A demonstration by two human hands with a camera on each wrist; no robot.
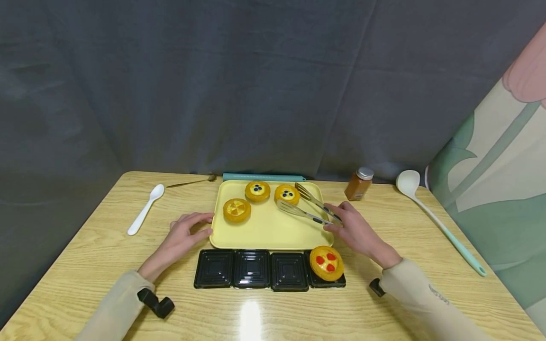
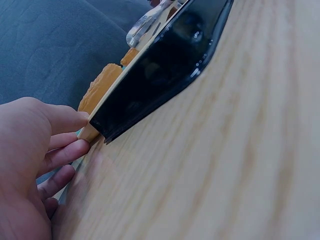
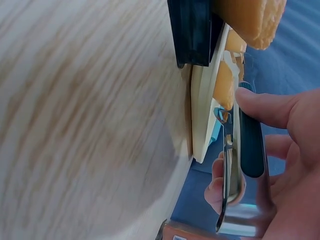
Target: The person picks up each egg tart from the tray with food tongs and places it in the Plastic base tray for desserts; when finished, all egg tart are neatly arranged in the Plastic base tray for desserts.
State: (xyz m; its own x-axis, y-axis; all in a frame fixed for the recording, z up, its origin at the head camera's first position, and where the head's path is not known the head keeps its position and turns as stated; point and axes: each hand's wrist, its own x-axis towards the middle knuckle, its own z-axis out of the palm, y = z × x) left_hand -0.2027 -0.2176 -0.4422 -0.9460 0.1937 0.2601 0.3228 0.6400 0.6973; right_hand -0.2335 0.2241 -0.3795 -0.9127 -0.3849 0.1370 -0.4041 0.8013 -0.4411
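Observation:
My right hand (image 1: 351,229) holds a pair of metal tongs (image 3: 251,132) with dark grips, thumb on one arm and fingers round the other. The tongs' spread tips reach over the pale yellow tray (image 1: 273,237), beside a tart with blue berries (image 1: 287,194). Another blue-berry tart (image 1: 257,191) and a tart with yellow-orange wedges (image 1: 236,210) sit on the tray. My left hand (image 1: 187,234) touches the tray's left edge with thumb and fingertips, fingers loosely extended. A tart with red pieces (image 1: 326,263) rests on the rightmost black square dish (image 1: 316,282).
Several black dishes (image 1: 251,269) line the tray's front. A white spoon (image 1: 146,210) and a thin dark-handled utensil (image 1: 187,183) lie left. Behind the tray is a teal rod (image 1: 264,177). A silver-lidded brown jar (image 1: 359,183) and a long ladle (image 1: 443,225) are at right.

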